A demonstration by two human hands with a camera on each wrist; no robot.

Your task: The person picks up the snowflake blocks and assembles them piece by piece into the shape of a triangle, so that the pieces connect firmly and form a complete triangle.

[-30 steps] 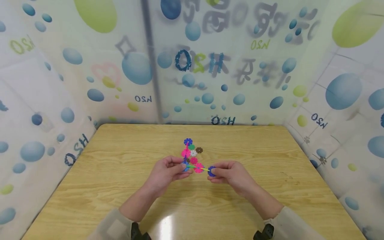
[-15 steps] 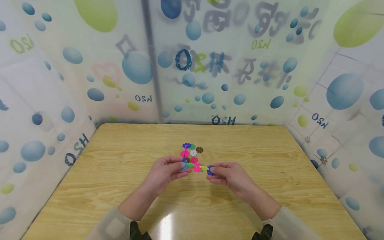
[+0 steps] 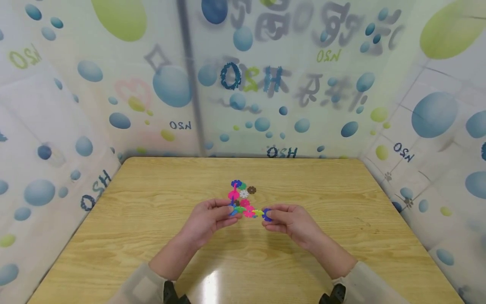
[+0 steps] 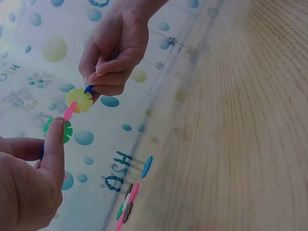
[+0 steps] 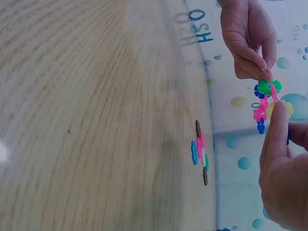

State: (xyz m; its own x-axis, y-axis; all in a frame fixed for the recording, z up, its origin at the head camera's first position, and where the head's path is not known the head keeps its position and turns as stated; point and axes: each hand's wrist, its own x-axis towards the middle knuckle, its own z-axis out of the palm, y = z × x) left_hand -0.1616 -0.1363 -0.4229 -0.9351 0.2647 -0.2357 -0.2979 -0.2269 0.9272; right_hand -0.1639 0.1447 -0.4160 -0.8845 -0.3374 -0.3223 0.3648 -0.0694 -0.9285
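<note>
Both hands hold up a bent chain of interlocking plastic snowflake discs over the table. My left hand (image 3: 206,219) pinches the light blue disc (image 3: 232,210) at the bend, thumb on top. From there a green disc (image 3: 240,209), a pink disc (image 3: 249,212) and a yellow disc (image 3: 258,213) run rightward. At that end my right hand (image 3: 294,220) pinches a dark blue disc (image 3: 266,215), partly covered by the thumb. The chain's other branch points away from me, with a second pink disc (image 3: 233,194) and a dark blue one at its tip (image 3: 236,183).
Loose discs lie on the wooden table (image 3: 322,261) beyond the hands, among them brown (image 3: 252,190), white (image 3: 244,194), and green (image 3: 243,186). A light blue disc (image 5: 194,152) lies beside them in the right wrist view. Patterned curtains (image 3: 265,105) surround the table's far edges.
The chain has turned in the hands: its green and yellow discs went from edge-on to flatter, and the far dark blue disc tipped. Both hands keep their pinch, hardly shifting.
</note>
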